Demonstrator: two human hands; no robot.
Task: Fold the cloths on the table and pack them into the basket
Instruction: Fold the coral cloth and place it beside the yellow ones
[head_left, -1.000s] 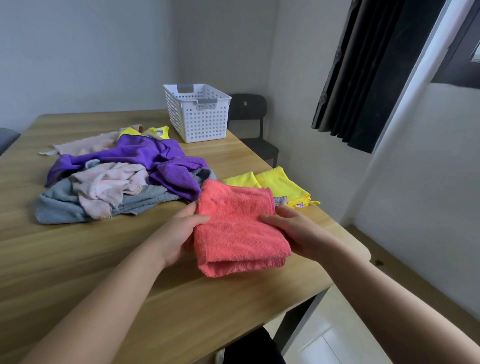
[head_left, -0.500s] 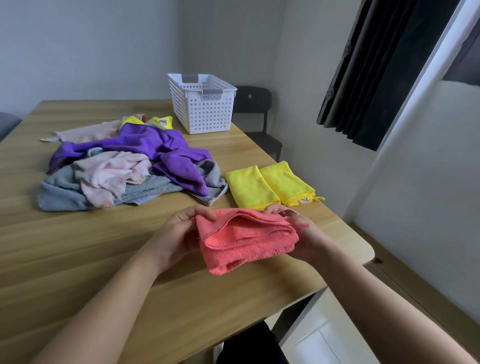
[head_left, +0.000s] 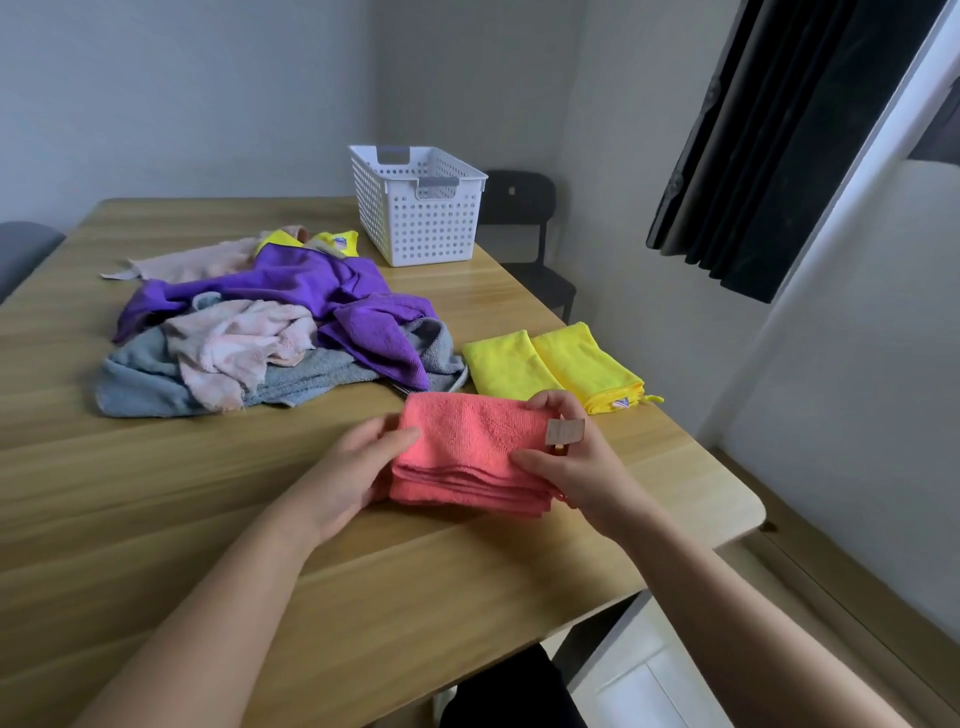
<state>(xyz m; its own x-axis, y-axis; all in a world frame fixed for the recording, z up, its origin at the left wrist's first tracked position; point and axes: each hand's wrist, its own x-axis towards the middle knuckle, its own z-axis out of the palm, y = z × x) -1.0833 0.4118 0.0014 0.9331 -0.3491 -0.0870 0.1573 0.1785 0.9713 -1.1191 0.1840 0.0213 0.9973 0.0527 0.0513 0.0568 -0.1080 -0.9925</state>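
A folded coral-pink cloth (head_left: 470, 452) lies in front of me on the wooden table (head_left: 156, 519), its stacked edges facing me. My left hand (head_left: 358, 467) grips its left side, thumb on top. My right hand (head_left: 571, 457) grips its right side, where a small label sticks up. Two folded yellow cloths (head_left: 550, 364) lie side by side just beyond it. A loose pile of unfolded cloths, purple (head_left: 322, 291), pale pink (head_left: 239, 343) and grey-blue (head_left: 150, 379), covers the table's middle. The white perforated basket (head_left: 415, 208) stands at the far edge, nothing visible inside.
A black chair (head_left: 524, 228) stands behind the basket by the wall. A dark curtain (head_left: 769, 140) hangs at the right. The table's right edge (head_left: 727, 499) drops to the floor close to my right hand.
The coral cloth was folded over once more toward me and now lies as a smaller, thicker stack. Both hands shifted to hold its two sides.
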